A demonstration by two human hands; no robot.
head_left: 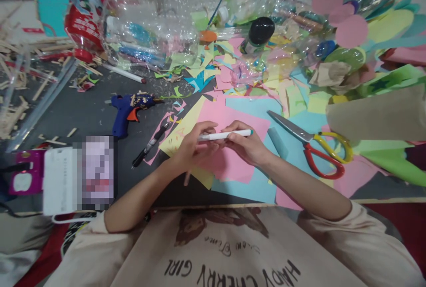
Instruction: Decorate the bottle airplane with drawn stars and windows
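A white marker pen [218, 136] with a green end lies level between my two hands, above a sheet of pink paper [238, 167]. My left hand [196, 141] is closed about its left end, fingers curled. My right hand [244, 143] pinches the green-ended side between thumb and fingers. Beneath the pink sheet are yellow paper [203, 174] with faint marks and light blue paper [246, 191]. Left of the papers rests a black pen [149, 145]. Scissors [309, 140] with red and yellow handles lie partly spread on the right.
A blue glue gun [121, 120] and a phone-like device with a blurred screen [98, 171] are on the left. Wooden sticks [16, 114] lie beyond. Paper scraps [229, 69] and clear plastic bottles [159, 16] pile up at the back. A cardboard roll [376, 114] sits right.
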